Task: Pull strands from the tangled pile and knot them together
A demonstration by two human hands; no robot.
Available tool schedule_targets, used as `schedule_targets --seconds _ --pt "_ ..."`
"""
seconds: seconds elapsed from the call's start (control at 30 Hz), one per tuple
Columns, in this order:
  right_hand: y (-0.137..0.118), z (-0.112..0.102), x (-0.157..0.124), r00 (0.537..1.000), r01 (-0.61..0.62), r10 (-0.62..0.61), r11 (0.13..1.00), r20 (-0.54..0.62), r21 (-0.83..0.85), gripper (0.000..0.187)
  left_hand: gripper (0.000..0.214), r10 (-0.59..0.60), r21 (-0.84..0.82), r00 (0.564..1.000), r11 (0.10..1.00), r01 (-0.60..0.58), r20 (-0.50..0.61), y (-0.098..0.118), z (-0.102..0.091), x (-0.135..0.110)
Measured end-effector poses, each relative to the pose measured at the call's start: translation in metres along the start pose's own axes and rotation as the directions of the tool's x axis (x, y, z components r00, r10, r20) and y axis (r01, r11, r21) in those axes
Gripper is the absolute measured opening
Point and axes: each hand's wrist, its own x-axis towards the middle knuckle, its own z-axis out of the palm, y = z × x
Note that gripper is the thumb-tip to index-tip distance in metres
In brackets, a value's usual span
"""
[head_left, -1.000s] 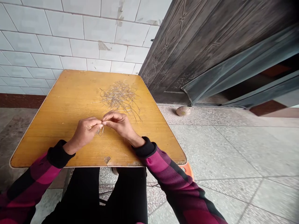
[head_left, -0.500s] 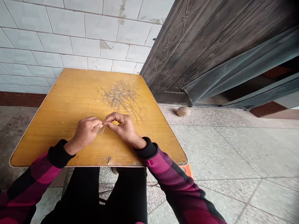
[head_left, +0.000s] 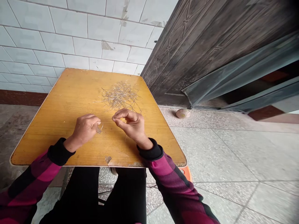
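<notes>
Two hands over your yellow wooden surface (head_left: 52,130) | your left hand (head_left: 84,130): left fingers (head_left: 93,120) curled, pinching a small wire bit (head_left: 99,130) | your right hand (head_left: 133,125) apart: right fingers (head_left: 123,114) curled, any grip cannot tell | bent-wire tangle (head_left: 120,95) just ahead on the surface | dark embossed door (head_left: 187,53) beyond, right | white tile wall (head_left: 86,31) behind

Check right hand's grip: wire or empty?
Empty, it seems: the right hand shows no wire between its curled fingers; the small wire bit sits at the left hand.
</notes>
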Motion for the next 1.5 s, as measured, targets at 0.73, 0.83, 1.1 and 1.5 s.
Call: schedule_targets --seconds 0.73,0.83,1.1,1.5 --pt "0.006 -0.022 0.012 0.997 0.041 -0.028 0.981 0.073 -0.189 0.016 0.028 0.250 0.306 0.952 0.905 -0.295 0.179 -0.009 -0.011 0.005" --pt "0.012 -0.013 0.009 0.954 0.069 0.007 0.967 0.300 -0.243 0.021 0.028 0.300 0.285 0.932 0.892 -0.350 0.206 -0.001 -0.011 0.006" --pt "0.013 0.000 0.002 0.882 0.060 0.071 0.963 0.466 -0.261 0.024 0.025 0.244 -0.077 0.963 0.969 -0.236 0.116 -0.002 -0.005 0.007" --pt "0.010 0.016 0.001 0.593 -0.771 0.600 0.616 0.537 0.164 0.020 0.029 -0.352 -0.606 0.838 0.579 0.545 0.417 -0.008 -0.006 0.012"
